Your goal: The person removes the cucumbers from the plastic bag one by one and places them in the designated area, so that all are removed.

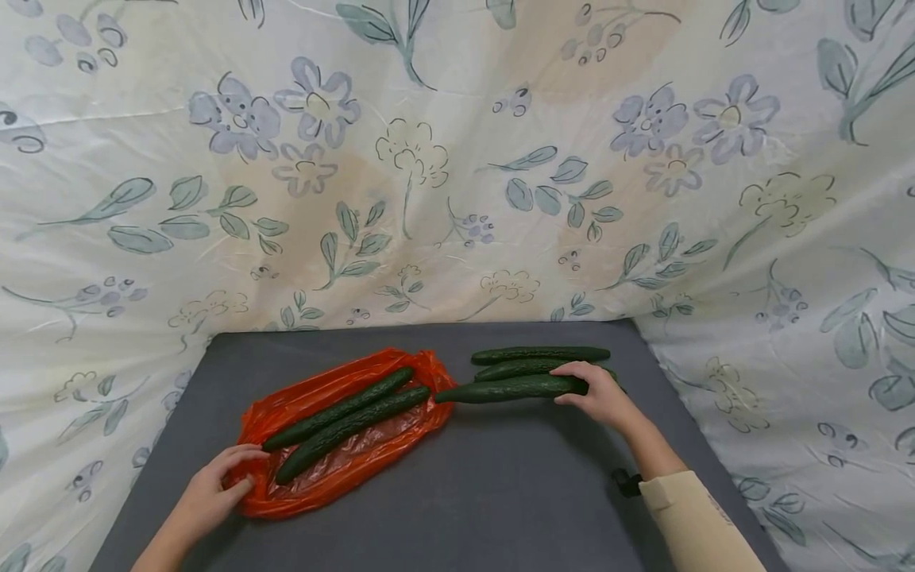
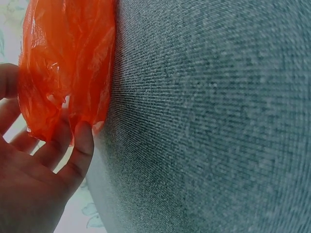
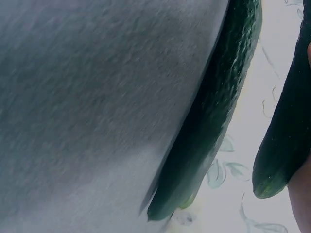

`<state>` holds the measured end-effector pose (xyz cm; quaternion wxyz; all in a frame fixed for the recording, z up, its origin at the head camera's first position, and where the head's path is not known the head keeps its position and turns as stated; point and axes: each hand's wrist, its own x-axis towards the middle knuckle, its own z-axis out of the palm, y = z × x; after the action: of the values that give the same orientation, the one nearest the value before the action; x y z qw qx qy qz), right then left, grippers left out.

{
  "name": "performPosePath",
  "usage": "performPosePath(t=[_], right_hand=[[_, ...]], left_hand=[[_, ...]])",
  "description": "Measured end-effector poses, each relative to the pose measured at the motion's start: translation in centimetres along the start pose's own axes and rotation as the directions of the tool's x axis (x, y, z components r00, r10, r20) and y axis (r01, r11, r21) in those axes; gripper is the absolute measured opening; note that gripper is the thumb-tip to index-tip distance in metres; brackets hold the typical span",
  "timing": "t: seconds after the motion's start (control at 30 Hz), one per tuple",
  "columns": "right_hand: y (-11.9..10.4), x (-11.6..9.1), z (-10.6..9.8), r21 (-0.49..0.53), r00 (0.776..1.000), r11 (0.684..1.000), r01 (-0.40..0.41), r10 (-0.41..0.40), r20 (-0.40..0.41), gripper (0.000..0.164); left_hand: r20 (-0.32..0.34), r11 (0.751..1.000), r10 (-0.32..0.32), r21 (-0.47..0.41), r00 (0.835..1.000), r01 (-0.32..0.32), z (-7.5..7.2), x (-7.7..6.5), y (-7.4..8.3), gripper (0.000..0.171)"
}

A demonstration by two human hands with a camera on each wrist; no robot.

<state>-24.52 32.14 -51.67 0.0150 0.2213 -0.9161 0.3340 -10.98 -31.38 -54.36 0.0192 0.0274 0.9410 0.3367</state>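
Note:
My right hand grips a dark green cucumber near its right end, raised over the table, its left tip at the bag's right end. Behind it lie two more, a middle cucumber partly hidden and a far cucumber. To the left, a red plastic bag is spread open, with an upper cucumber and a lower cucumber side by side on it. My left hand holds the bag's near left end between thumb and fingers. The right wrist view shows the held cucumber apart from one on the table.
A dark grey table carries everything. Floral cloth hangs behind it and along both sides. A small black object sits at my right wrist, by the beige sleeve.

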Motion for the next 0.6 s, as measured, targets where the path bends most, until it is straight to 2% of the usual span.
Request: performPosePath(t=[0.23, 0.6], right_hand=[[1.3, -1.2, -0.6, -0.006, 0.999, 1.0, -0.031, 0.031, -0.022, 0.049], [3.6, -3.4, -1.1, -0.015, 0.993, 0.993, -0.114, 0.114, -0.021, 0.049]], left_hand=[[0.005, 1.0, -0.02, 0.017, 1.0, 0.02, 0.0, -0.1, -0.1, 0.03], [0.006, 1.0, -0.016, -0.006, 1.0, 0.016, -0.1, -0.1, 0.1, 0.03]])
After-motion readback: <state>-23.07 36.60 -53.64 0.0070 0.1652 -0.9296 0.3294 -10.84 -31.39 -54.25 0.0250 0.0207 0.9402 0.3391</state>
